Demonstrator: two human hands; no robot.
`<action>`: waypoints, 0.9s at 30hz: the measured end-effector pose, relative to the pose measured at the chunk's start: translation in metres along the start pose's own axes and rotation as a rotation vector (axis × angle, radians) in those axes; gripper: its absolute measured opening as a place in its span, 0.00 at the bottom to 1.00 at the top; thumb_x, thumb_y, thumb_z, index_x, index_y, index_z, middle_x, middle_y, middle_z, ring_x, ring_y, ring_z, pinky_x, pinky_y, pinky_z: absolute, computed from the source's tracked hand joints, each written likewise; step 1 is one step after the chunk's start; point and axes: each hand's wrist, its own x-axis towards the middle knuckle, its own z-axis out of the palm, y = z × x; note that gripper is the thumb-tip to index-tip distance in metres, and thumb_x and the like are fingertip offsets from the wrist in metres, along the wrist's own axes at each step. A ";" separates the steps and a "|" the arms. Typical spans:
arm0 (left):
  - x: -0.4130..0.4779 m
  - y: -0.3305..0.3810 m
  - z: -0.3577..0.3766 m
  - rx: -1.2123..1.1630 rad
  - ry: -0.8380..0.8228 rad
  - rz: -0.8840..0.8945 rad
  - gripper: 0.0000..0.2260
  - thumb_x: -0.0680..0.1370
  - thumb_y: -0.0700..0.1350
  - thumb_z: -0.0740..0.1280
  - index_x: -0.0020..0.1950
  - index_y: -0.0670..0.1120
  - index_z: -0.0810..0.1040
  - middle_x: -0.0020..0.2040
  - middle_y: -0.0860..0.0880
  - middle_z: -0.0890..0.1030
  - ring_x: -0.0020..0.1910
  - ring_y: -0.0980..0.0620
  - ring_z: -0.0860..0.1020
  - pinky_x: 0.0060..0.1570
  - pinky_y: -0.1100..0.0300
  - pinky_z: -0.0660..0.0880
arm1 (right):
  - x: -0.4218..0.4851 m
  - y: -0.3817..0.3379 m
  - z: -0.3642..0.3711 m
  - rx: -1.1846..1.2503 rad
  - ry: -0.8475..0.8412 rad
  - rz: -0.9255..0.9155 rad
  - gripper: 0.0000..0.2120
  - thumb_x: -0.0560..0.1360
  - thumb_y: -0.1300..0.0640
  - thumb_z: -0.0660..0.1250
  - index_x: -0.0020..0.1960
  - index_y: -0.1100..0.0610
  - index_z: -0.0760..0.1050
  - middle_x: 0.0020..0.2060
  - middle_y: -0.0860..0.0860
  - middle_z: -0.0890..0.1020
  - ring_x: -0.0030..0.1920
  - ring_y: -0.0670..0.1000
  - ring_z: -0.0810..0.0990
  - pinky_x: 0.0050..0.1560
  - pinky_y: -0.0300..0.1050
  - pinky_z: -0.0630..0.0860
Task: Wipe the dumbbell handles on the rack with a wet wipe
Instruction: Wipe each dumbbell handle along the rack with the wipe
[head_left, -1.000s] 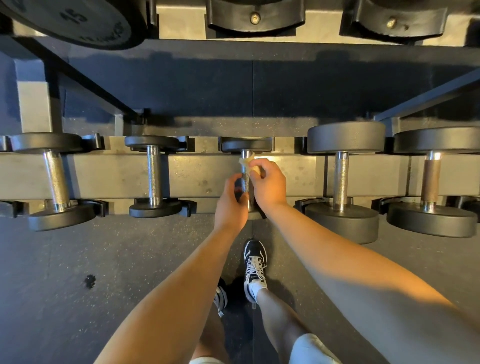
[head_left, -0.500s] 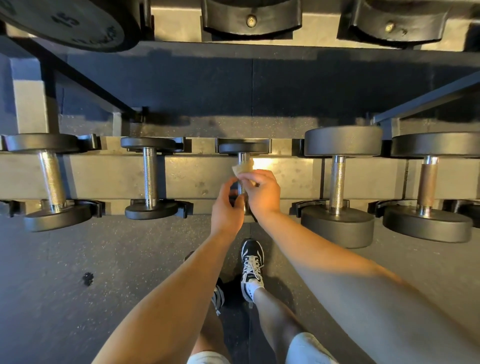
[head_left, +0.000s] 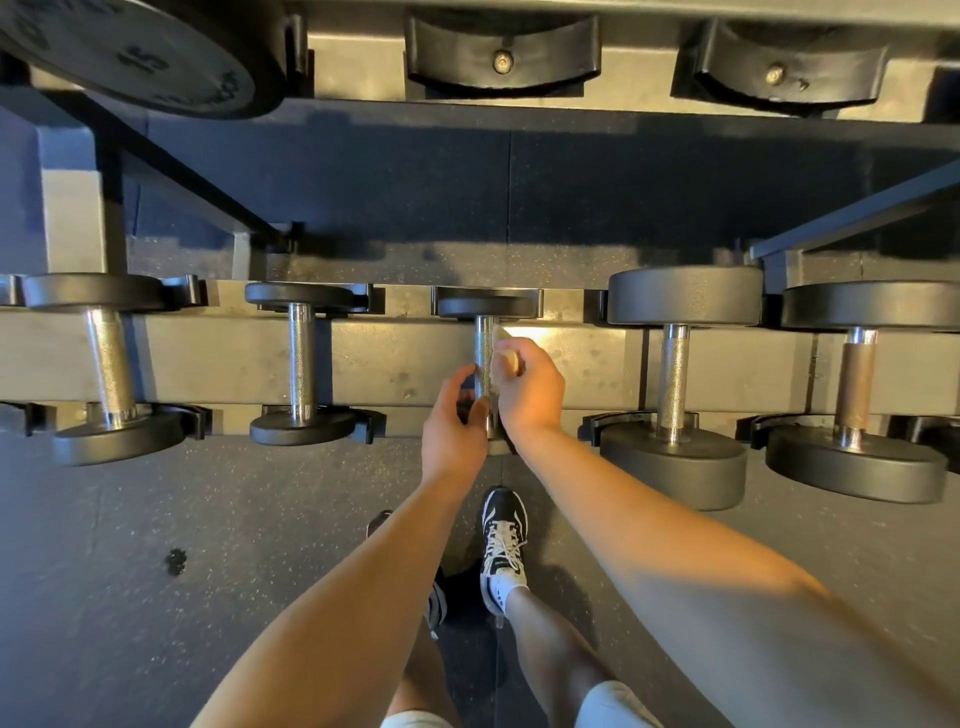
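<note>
A row of black dumbbells with chrome handles lies across the rack (head_left: 395, 358). The middle dumbbell handle (head_left: 484, 343) is between my hands. My right hand (head_left: 530, 387) pinches a small pale wet wipe (head_left: 508, 356) against the handle's right side. My left hand (head_left: 454, 418) curls around the handle's lower part near the front weight head, which both hands hide.
Other dumbbells rest at left (head_left: 301, 358) and far left (head_left: 109, 364), and larger ones at right (head_left: 675, 374) and far right (head_left: 857, 384). An upper shelf holds a weight plate (head_left: 140, 57) and cradles. My shoe (head_left: 503, 545) stands on the rubber floor below.
My right hand with the wipe has slid down the handle toward me, baring the upper part of the handle. My left hand stayed at the lower end.
</note>
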 end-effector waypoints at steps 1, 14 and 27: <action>-0.001 0.001 0.001 0.007 0.006 -0.007 0.21 0.84 0.43 0.63 0.75 0.58 0.67 0.50 0.57 0.81 0.46 0.55 0.81 0.44 0.61 0.77 | -0.007 0.006 -0.002 -0.028 -0.009 0.009 0.07 0.79 0.62 0.68 0.56 0.57 0.80 0.49 0.48 0.81 0.50 0.47 0.78 0.54 0.44 0.78; -0.003 0.004 -0.002 -0.043 -0.021 -0.035 0.21 0.84 0.44 0.64 0.76 0.58 0.67 0.51 0.57 0.82 0.42 0.55 0.82 0.36 0.62 0.76 | 0.001 -0.010 0.014 0.171 0.034 0.170 0.15 0.79 0.61 0.69 0.65 0.54 0.80 0.62 0.52 0.80 0.60 0.48 0.78 0.61 0.47 0.79; 0.001 0.000 -0.001 -0.009 -0.040 -0.022 0.21 0.83 0.44 0.64 0.75 0.56 0.66 0.49 0.59 0.79 0.46 0.59 0.80 0.41 0.64 0.74 | 0.007 -0.027 0.017 0.210 0.162 0.244 0.05 0.81 0.63 0.64 0.52 0.54 0.73 0.42 0.47 0.78 0.42 0.47 0.77 0.35 0.31 0.71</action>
